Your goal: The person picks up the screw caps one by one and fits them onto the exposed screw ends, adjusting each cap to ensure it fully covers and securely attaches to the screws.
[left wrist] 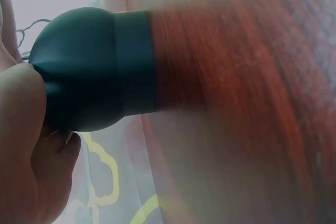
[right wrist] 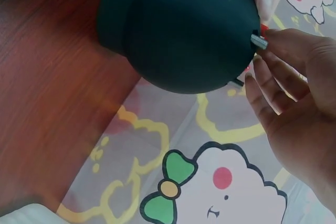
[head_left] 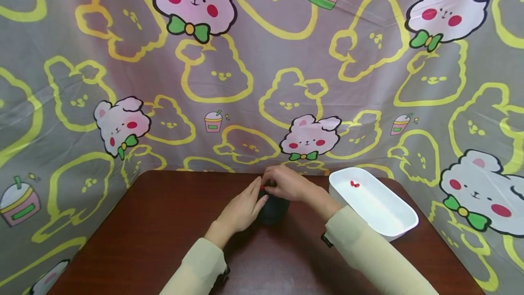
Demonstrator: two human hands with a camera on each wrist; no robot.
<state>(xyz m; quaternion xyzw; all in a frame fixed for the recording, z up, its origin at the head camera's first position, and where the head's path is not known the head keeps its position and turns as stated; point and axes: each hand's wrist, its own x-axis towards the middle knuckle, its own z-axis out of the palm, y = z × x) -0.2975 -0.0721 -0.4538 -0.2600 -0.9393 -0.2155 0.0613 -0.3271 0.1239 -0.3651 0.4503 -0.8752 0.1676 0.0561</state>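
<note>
Dark rounded vase [head_left: 272, 208] standing mid-worktop [head_left: 163, 222], both hands meeting at its top. Left hand [head_left: 241, 208] curled against its side, gripping. Right hand [head_left: 286, 183] pinching a small red piece [head_left: 262, 187] at the mouth. White tray [head_left: 405, 229] just right, small red bits [head_left: 354, 184] inside
</note>
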